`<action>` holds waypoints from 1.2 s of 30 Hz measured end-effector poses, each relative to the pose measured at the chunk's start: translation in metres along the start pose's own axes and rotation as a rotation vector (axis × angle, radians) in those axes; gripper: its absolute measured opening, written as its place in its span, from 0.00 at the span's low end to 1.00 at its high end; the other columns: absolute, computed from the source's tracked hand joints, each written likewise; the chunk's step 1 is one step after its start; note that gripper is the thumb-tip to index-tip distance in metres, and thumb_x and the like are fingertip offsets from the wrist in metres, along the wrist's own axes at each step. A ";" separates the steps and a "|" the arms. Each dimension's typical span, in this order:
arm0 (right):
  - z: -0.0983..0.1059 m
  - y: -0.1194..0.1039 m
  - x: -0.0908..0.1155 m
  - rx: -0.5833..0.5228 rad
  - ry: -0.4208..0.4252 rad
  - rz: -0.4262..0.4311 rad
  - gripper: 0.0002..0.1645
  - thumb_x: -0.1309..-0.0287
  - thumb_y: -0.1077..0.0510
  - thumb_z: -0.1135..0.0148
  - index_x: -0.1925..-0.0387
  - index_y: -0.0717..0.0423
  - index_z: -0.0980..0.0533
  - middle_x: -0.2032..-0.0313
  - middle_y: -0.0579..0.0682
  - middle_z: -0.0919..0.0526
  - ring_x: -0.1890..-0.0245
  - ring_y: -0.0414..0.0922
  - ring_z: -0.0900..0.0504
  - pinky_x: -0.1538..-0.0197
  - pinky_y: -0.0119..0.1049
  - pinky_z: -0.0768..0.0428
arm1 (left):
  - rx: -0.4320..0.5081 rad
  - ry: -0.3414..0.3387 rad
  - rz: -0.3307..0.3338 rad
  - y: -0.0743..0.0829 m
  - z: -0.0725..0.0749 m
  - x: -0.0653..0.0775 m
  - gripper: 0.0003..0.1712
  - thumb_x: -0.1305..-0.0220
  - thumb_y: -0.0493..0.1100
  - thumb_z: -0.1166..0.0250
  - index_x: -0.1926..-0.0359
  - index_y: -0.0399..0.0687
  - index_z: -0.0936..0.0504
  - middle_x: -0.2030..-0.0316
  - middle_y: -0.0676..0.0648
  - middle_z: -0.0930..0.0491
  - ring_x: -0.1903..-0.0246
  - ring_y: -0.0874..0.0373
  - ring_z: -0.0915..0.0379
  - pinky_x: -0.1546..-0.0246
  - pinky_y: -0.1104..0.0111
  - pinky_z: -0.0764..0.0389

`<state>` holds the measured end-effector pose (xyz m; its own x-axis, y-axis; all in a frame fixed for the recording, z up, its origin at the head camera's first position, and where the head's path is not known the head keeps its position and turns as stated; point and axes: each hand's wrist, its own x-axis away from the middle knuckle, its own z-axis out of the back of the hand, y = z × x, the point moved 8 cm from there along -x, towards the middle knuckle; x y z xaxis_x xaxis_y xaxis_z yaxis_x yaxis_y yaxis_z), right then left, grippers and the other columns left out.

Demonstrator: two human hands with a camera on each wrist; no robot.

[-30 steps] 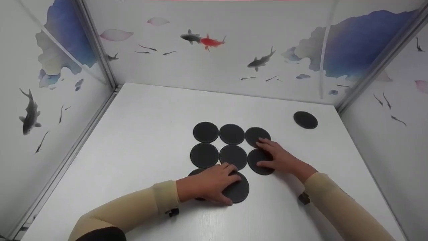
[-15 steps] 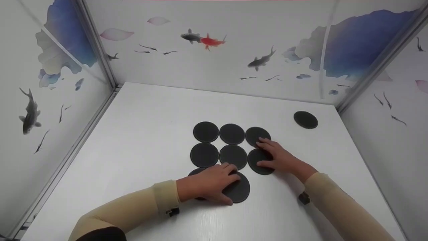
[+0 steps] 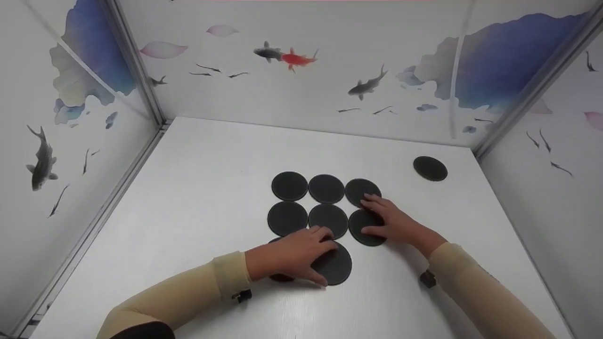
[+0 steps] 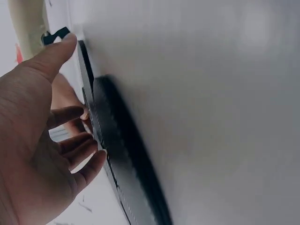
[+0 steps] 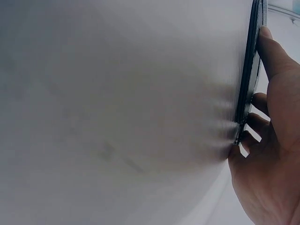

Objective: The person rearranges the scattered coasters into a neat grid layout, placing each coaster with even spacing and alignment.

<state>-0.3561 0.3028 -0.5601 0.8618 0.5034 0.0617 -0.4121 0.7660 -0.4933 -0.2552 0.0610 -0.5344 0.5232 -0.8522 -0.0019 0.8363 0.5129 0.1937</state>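
Several round black coasters lie flat in close rows on the white table. My left hand [image 3: 299, 254] is over the front row, its fingertips touching the right coaster [image 3: 340, 266] and its thumb at that coaster's near edge. Beneath this hand the front-left coaster [image 3: 281, 278] is mostly hidden. My right hand [image 3: 393, 221] rests on the right column: its thumb is on the middle-row coaster [image 3: 360, 235], and its fingers reach the back-row coaster [image 3: 359, 188]. The left wrist view shows loosely bent left fingers by a stitched coaster edge [image 4: 117, 136].
A single coaster [image 3: 430, 168] lies apart near the table's back right corner. White panels printed with fish [image 3: 367, 88] enclose the table [image 3: 212, 165] at the back and both sides. A small dark device [image 3: 242, 295] hangs under the left cuff, another [image 3: 428, 278] under the right.
My left hand has shifted slightly to the left and away from me, and less of the front-left coaster's left edge shows. My right hand and the other coasters stay in place.
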 end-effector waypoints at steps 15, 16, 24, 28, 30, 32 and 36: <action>0.003 0.000 0.001 -0.011 0.007 0.022 0.54 0.32 0.40 0.21 0.16 0.58 0.35 0.14 0.59 0.43 0.14 0.64 0.48 0.18 0.65 0.42 | 0.179 -0.013 0.158 -0.080 0.027 0.045 0.51 0.42 0.67 0.16 0.24 0.50 0.23 0.21 0.42 0.34 0.21 0.44 0.40 0.22 0.52 0.31; 0.003 0.000 0.001 -0.007 0.009 0.025 0.54 0.31 0.40 0.22 0.16 0.58 0.34 0.14 0.59 0.42 0.14 0.64 0.47 0.18 0.65 0.41 | 0.188 -0.022 0.176 -0.084 0.026 0.049 0.52 0.42 0.67 0.16 0.24 0.50 0.23 0.20 0.42 0.35 0.20 0.44 0.41 0.22 0.52 0.32; 0.002 0.001 0.000 -0.026 0.018 0.034 0.53 0.31 0.40 0.22 0.17 0.59 0.34 0.15 0.60 0.42 0.15 0.65 0.47 0.19 0.67 0.41 | 0.261 -0.056 0.211 -0.092 0.020 0.063 0.58 0.42 0.67 0.16 0.18 0.48 0.29 0.15 0.44 0.42 0.16 0.46 0.47 0.20 0.53 0.35; 0.002 0.000 0.000 -0.029 0.018 0.034 0.53 0.31 0.40 0.22 0.16 0.58 0.34 0.15 0.60 0.42 0.15 0.65 0.46 0.18 0.67 0.41 | 0.259 -0.068 0.218 -0.092 0.017 0.065 0.59 0.41 0.67 0.17 0.17 0.48 0.31 0.13 0.45 0.45 0.15 0.47 0.48 0.19 0.53 0.36; 0.001 0.000 0.000 -0.028 0.014 0.034 0.53 0.31 0.41 0.22 0.16 0.58 0.34 0.15 0.60 0.42 0.15 0.65 0.47 0.18 0.67 0.41 | 0.259 -0.077 0.222 -0.093 0.016 0.066 0.60 0.40 0.68 0.18 0.16 0.49 0.32 0.13 0.46 0.46 0.15 0.48 0.49 0.19 0.54 0.37; 0.001 0.000 0.000 -0.024 0.012 0.033 0.53 0.31 0.41 0.22 0.16 0.58 0.34 0.14 0.60 0.42 0.15 0.65 0.47 0.18 0.66 0.41 | 0.264 -0.077 0.220 -0.094 0.015 0.066 0.60 0.40 0.69 0.18 0.16 0.49 0.33 0.13 0.46 0.47 0.14 0.48 0.50 0.19 0.53 0.37; 0.002 -0.001 0.000 -0.018 0.014 0.029 0.53 0.31 0.42 0.21 0.17 0.59 0.34 0.15 0.60 0.42 0.15 0.66 0.46 0.19 0.67 0.41 | 0.272 -0.069 0.224 -0.099 0.014 0.066 0.62 0.41 0.70 0.18 0.15 0.49 0.33 0.12 0.47 0.48 0.14 0.48 0.52 0.18 0.54 0.38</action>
<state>-0.3565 0.3027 -0.5581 0.8537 0.5196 0.0353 -0.4318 0.7440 -0.5099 -0.3058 -0.0472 -0.5400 0.6683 -0.7316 0.1349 0.6229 0.6494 0.4362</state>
